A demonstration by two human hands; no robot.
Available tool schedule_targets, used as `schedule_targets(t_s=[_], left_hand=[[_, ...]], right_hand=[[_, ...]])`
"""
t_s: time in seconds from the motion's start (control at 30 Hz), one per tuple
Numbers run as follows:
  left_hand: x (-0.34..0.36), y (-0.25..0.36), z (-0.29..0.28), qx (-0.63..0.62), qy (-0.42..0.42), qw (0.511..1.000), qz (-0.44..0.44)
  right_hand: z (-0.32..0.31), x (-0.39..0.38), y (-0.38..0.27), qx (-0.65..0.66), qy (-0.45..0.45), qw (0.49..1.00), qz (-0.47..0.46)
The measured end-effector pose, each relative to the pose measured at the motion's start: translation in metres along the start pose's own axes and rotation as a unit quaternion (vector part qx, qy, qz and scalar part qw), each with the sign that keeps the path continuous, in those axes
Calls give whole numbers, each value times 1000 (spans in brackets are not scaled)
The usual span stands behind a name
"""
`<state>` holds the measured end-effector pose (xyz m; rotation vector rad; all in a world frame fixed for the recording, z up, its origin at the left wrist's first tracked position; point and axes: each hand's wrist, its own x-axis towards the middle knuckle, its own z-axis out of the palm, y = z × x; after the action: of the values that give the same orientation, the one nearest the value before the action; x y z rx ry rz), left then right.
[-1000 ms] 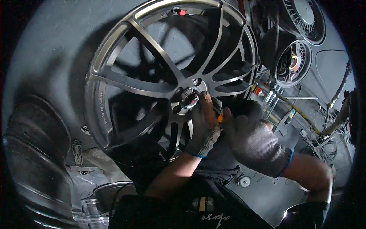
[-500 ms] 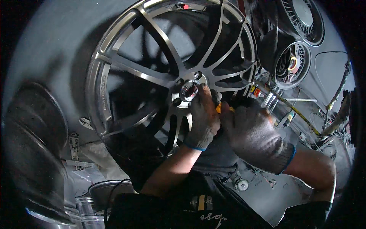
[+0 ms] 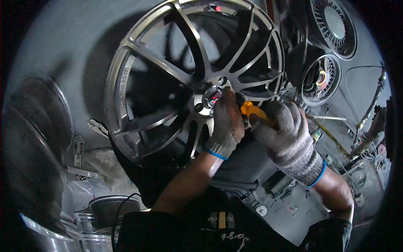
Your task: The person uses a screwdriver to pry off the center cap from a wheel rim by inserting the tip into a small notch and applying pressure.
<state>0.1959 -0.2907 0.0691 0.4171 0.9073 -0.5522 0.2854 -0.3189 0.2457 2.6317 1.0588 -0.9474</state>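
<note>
A bronze-grey multi-spoke wheel rim [image 3: 147, 61] stands tilted in front of me, with a round dark cap [image 3: 213, 97] at its hub. My left hand [image 3: 227, 122], in a soiled grey knit glove, is at the hub's right side. Its fingers are bent in beside the cap, and what they pinch is hidden. My right hand [image 3: 289, 136], gloved alike, wraps round a tool with an orange handle [image 3: 254, 111]. The handle points toward the hub; its far end disappears behind my left hand, so its tip does not show.
Two more rims, a larger one [image 3: 333, 23] and one with rolls of tape in it [image 3: 321, 80], are at the upper right. Cables and wires [image 3: 357, 172] lie tangled at the right. A dark curved panel [image 3: 33, 138] and metal tins [image 3: 94, 241] are at the left.
The rim has turned a little clockwise and shifted slightly right in view. My right hand has tilted upward and more of the orange handle shows. My left hand stays at the hub.
</note>
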Motion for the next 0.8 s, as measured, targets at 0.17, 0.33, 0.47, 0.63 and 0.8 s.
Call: schedule_targets(t_s=[0.17, 0.33, 0.47, 0.63, 0.8], left_hand=[[8, -9, 5, -88, 67, 991, -73], [-1, -12, 0, -30, 19, 999, -15], [4, -12, 2, -68, 39, 996, -32], [4, -8, 8, -49, 55, 997, -21], [-10, 2, 7, -72, 22, 996, -55]], right_hand=[[-9, -12, -9, 263, -121, 904, 313], [8, -21, -3, 83, 17, 994, 64], [8, -23, -11, 215, -28, 952, 219], [14, -20, -12, 92, -7, 982, 165], [14, -21, -13, 170, 22, 966, 194]])
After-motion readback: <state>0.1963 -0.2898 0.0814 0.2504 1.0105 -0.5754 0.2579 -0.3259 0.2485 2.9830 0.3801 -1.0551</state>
